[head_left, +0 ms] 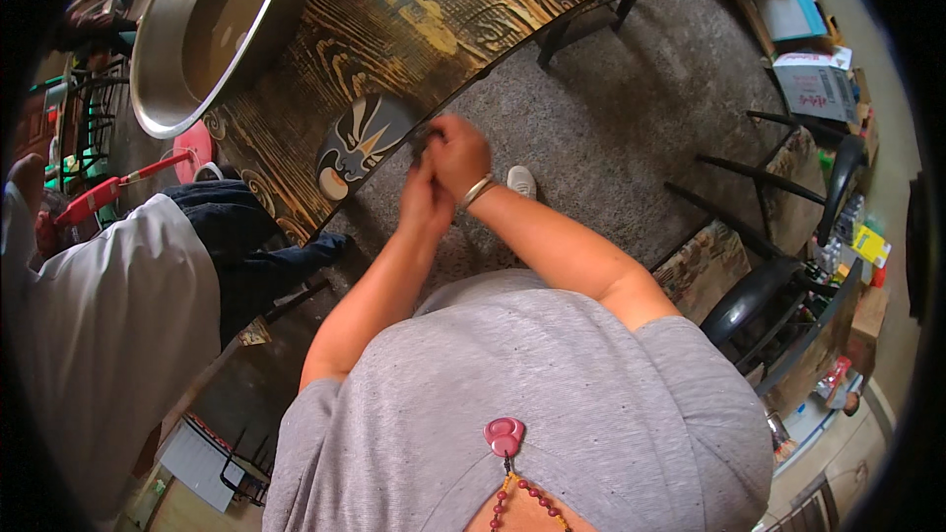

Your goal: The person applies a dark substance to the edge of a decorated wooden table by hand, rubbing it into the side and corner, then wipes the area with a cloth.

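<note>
My right hand (461, 156), with a silver bracelet at its wrist, is closed just past the table's near edge. Directly below and touching it, my left hand (424, 199) has its fingers closed and pointing up. A small dark thing (422, 145) shows at the fingertips of both hands; its kind is too blurred to make out. Beside the hands, a painted mask design (370, 138) in grey, white and gold covers part of the wooden tabletop (394, 25).
A large metal basin (163, 103) holding murky brownish liquid stands on the table at the far left. A person in a white shirt (138, 276) sits at left, near a red-handled tool (94, 199). Black-framed chairs (749, 300) and boxes (816, 86) line the right side.
</note>
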`<control>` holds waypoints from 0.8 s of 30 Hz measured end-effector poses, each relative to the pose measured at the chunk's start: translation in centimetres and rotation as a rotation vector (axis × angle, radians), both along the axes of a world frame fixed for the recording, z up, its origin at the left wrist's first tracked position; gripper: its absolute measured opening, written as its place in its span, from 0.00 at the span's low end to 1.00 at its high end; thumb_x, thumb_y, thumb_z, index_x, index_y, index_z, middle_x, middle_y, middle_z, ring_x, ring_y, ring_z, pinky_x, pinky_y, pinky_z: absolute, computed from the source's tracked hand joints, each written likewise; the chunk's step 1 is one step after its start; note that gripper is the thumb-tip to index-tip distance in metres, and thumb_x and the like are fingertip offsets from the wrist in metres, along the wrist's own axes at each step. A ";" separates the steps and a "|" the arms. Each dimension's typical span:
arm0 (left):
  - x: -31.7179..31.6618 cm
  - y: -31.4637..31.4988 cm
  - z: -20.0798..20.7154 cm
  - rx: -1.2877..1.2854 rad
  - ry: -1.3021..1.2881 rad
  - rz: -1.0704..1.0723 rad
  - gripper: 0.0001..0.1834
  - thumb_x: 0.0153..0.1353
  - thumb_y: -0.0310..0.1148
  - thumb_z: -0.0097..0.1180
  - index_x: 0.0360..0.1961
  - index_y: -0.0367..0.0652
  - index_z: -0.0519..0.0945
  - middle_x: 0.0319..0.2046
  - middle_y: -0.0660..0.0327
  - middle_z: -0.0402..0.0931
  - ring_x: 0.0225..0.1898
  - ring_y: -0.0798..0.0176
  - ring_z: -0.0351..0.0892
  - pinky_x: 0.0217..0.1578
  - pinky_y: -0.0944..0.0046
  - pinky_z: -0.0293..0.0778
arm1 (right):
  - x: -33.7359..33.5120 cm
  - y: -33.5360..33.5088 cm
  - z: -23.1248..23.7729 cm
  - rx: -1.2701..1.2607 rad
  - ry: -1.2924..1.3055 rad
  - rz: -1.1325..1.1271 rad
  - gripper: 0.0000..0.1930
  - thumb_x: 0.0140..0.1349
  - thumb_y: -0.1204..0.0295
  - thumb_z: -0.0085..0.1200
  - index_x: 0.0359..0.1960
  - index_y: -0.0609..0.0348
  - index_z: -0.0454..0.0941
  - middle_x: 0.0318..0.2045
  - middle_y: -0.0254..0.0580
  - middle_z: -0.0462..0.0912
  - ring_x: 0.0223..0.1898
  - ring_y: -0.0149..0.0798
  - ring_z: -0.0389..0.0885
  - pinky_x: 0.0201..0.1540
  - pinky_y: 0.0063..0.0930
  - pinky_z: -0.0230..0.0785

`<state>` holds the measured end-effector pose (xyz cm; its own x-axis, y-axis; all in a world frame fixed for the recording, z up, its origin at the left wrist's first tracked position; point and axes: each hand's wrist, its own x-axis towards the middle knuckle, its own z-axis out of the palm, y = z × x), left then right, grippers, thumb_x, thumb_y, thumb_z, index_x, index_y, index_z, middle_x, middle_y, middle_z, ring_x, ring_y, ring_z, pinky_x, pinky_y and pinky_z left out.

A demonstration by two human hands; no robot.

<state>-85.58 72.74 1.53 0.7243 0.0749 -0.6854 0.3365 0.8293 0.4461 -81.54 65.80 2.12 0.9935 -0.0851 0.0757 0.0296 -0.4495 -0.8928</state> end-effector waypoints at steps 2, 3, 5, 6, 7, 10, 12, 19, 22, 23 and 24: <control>-1.8 1.4 0.0 -0.088 0.042 0.078 0.15 0.62 0.35 0.45 0.48 0.42 0.66 0.43 0.61 0.71 0.43 0.65 0.72 0.43 0.66 0.70 | -1.0 1.3 0.3 -0.055 0.070 0.180 0.07 0.47 0.74 0.49 0.31 0.57 0.73 0.29 0.47 0.77 0.32 0.51 0.75 0.34 0.39 0.68; -2.2 1.8 -0.1 -0.129 0.062 0.119 0.15 0.62 0.35 0.44 0.49 0.42 0.66 0.44 0.62 0.71 0.44 0.65 0.71 0.44 0.66 0.69 | -0.9 1.3 0.4 -0.032 0.111 0.166 0.07 0.47 0.74 0.50 0.31 0.57 0.73 0.29 0.47 0.77 0.32 0.51 0.75 0.34 0.39 0.68; -1.6 2.0 -0.5 -0.074 0.053 0.008 0.15 0.62 0.35 0.45 0.49 0.42 0.66 0.44 0.62 0.71 0.44 0.66 0.71 0.44 0.66 0.69 | -0.6 1.1 0.8 0.018 0.189 0.145 0.07 0.47 0.74 0.50 0.31 0.57 0.73 0.29 0.48 0.77 0.32 0.51 0.75 0.34 0.39 0.68; -0.8 1.8 -0.1 -0.050 0.048 -0.040 0.15 0.62 0.35 0.45 0.49 0.43 0.66 0.44 0.63 0.71 0.44 0.66 0.71 0.44 0.67 0.70 | -0.3 0.8 0.6 0.032 0.161 0.065 0.08 0.48 0.73 0.49 0.31 0.57 0.73 0.30 0.47 0.76 0.33 0.51 0.75 0.35 0.40 0.67; 0.4 1.0 0.2 0.002 0.118 -0.058 0.14 0.61 0.35 0.46 0.47 0.43 0.68 0.41 0.64 0.71 0.41 0.67 0.72 0.39 0.68 0.70 | 0.4 0.1 0.3 0.046 0.133 -0.017 0.08 0.48 0.73 0.49 0.32 0.57 0.73 0.30 0.47 0.76 0.34 0.51 0.74 0.36 0.40 0.67; 4.7 -1.3 0.2 0.039 0.045 -0.265 0.15 0.62 0.36 0.45 0.46 0.38 0.69 0.42 0.60 0.72 0.43 0.64 0.72 0.40 0.66 0.69 | 2.9 -2.1 0.2 0.066 0.041 -0.276 0.08 0.48 0.73 0.49 0.32 0.58 0.73 0.32 0.48 0.77 0.34 0.51 0.75 0.37 0.38 0.67; 6.2 -2.6 1.8 0.080 0.130 -0.303 0.15 0.61 0.36 0.47 0.45 0.37 0.70 0.41 0.59 0.72 0.42 0.63 0.72 0.39 0.66 0.70 | 3.8 -2.8 0.7 0.101 0.113 -0.352 0.09 0.47 0.74 0.50 0.32 0.59 0.72 0.30 0.49 0.77 0.34 0.50 0.75 0.36 0.36 0.67; -0.2 2.1 -1.4 0.068 0.106 -0.055 0.15 0.61 0.32 0.45 0.47 0.38 0.67 0.44 0.57 0.70 0.44 0.61 0.71 0.44 0.62 0.69 | -0.4 2.0 -2.2 0.072 0.247 -0.120 0.10 0.45 0.75 0.48 0.32 0.59 0.70 0.30 0.52 0.77 0.33 0.57 0.74 0.36 0.44 0.66; -3.8 4.9 -1.8 0.039 0.097 0.068 0.16 0.61 0.33 0.44 0.49 0.38 0.65 0.44 0.57 0.70 0.45 0.61 0.71 0.46 0.62 0.69 | -2.5 4.8 -2.7 0.032 0.266 0.052 0.11 0.44 0.73 0.50 0.32 0.60 0.71 0.27 0.50 0.77 0.31 0.54 0.76 0.34 0.42 0.67; -4.5 5.6 -1.4 0.002 0.088 0.114 0.16 0.61 0.32 0.45 0.49 0.39 0.64 0.44 0.58 0.70 0.45 0.61 0.71 0.45 0.63 0.70 | -2.8 5.1 -2.3 0.031 0.286 0.102 0.11 0.44 0.72 0.50 0.32 0.60 0.71 0.27 0.50 0.77 0.31 0.54 0.76 0.34 0.42 0.67; -4.8 5.7 -1.2 0.003 0.064 0.113 0.16 0.61 0.32 0.45 0.49 0.39 0.64 0.44 0.58 0.70 0.45 0.61 0.71 0.45 0.63 0.69 | -3.0 5.3 -1.7 0.030 0.305 0.151 0.11 0.45 0.72 0.50 0.32 0.60 0.71 0.28 0.50 0.77 0.31 0.54 0.75 0.34 0.42 0.67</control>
